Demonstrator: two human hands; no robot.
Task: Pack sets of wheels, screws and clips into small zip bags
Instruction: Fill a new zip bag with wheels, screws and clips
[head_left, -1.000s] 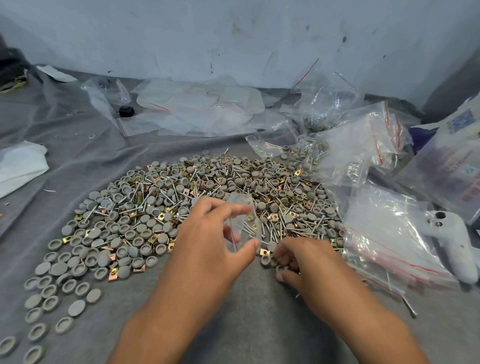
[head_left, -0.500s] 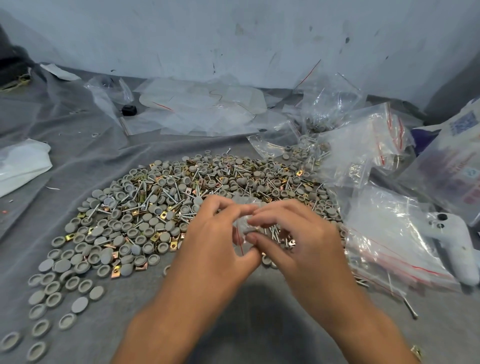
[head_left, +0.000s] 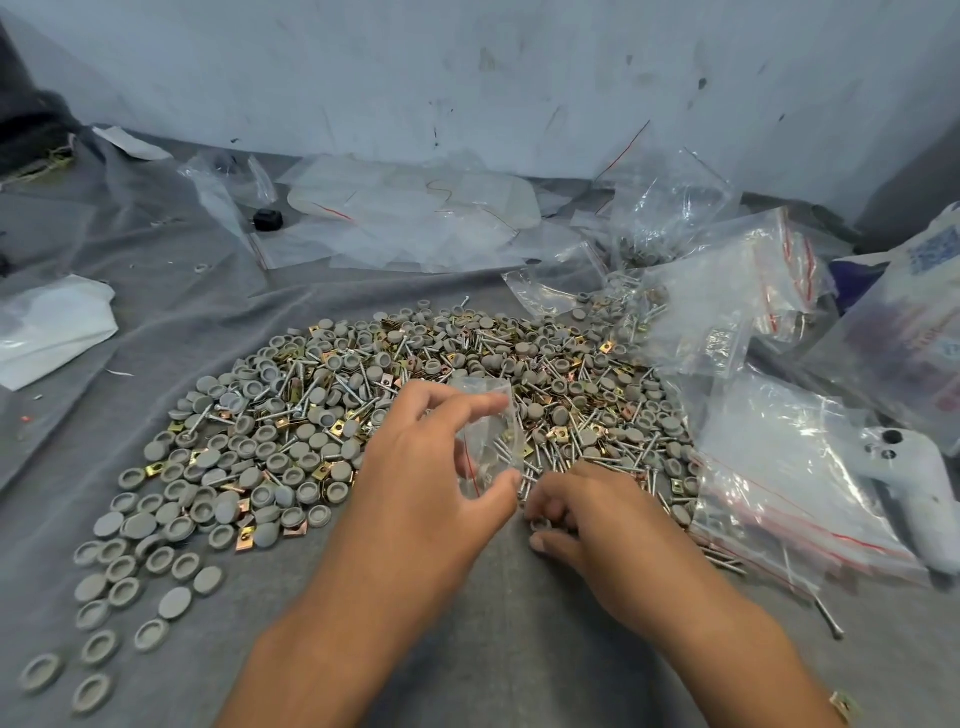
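Note:
A wide heap of grey wheels (head_left: 270, 447), silver screws (head_left: 582, 431) and brass clips (head_left: 244, 538) covers the grey cloth. My left hand (head_left: 421, 499) holds a small clear zip bag (head_left: 488, 436) upright between thumb and fingers, just above the heap's near edge; a few screws show inside it. My right hand (head_left: 587, 514) lies low at the heap's near right edge, right of the bag, its fingers curled round a grey wheel (head_left: 540, 524) that it pinches off the cloth.
Stacks of empty and filled zip bags (head_left: 779, 499) lie to the right, with a white handle-shaped device (head_left: 914, 483) beside them. More plastic bags (head_left: 415, 218) lie at the back below the wall. White paper (head_left: 47, 327) sits at the left.
My right hand has left the bag's mouth and dropped back to the heap's near edge, where it pinches a wheel. My left hand still holds the bag in the same spot.

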